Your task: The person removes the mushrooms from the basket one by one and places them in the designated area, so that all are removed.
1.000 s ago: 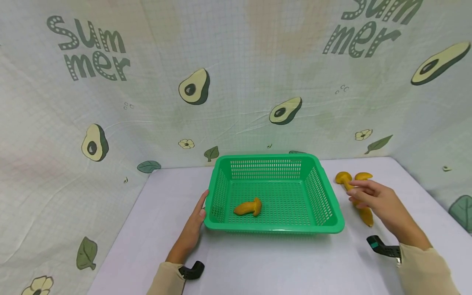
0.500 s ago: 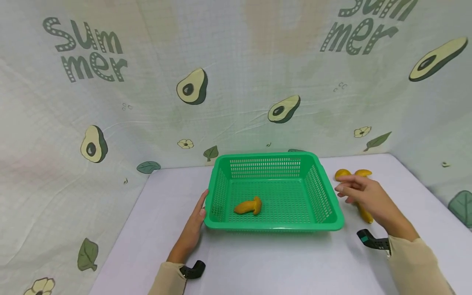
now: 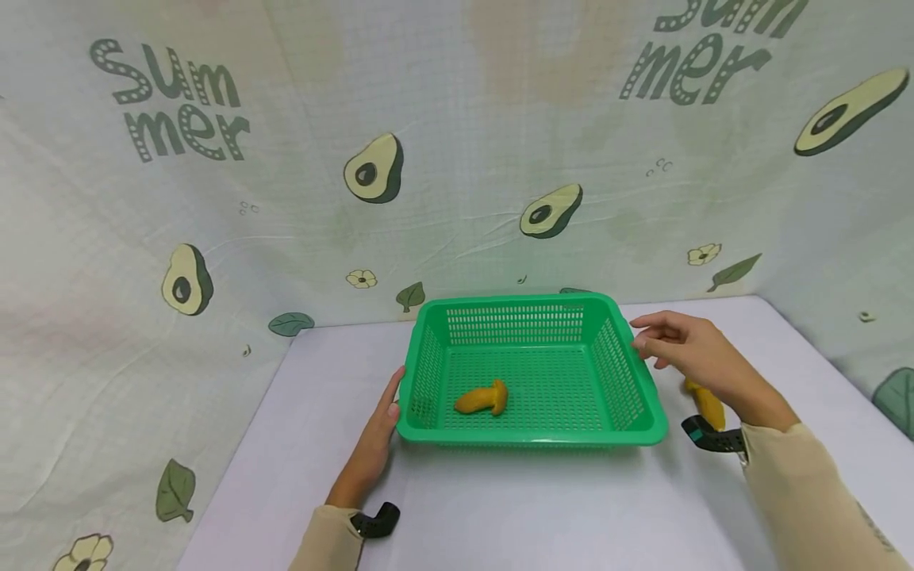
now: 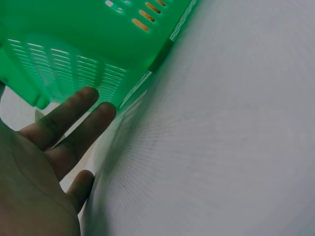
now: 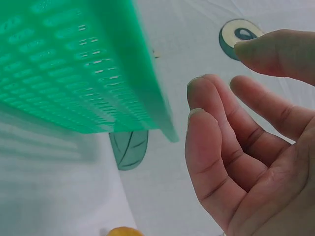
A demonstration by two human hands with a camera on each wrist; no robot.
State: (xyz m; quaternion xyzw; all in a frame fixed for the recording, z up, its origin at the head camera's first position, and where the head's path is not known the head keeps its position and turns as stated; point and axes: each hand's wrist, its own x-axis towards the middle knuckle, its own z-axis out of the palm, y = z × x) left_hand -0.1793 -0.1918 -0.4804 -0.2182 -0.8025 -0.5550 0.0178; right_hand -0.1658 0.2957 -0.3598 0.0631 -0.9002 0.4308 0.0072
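A green plastic basket [image 3: 531,437] with slotted walls stands on the table. One yellow-brown mushroom [image 3: 474,398] lies on its side in the basket's left half. My left hand [image 3: 371,448] has its fingers extended along the basket's left wall, fingertips right at it. Beside the right rim hovers my right hand [image 3: 693,353], fingers bent loosely; in the right wrist view its thumb and fingertips stand apart with nothing between them. Another mushroom [image 3: 708,406] lies on the table, partly hidden under that hand. A yellow rounded piece [image 5: 124,231] shows at the bottom of the right wrist view.
White cloth covers the table [image 3: 500,507]. A pale fabric backdrop [image 3: 457,198] printed with avocados and leaves rises behind the basket and along both sides. Each wrist wears a black strap mount, the right one [image 3: 714,438] close to the mushroom on the table.
My right hand has moved left and away from me, from over the mushrooms on the right to the basket's right rim, now covering the far mushroom caps. My left hand stays put.
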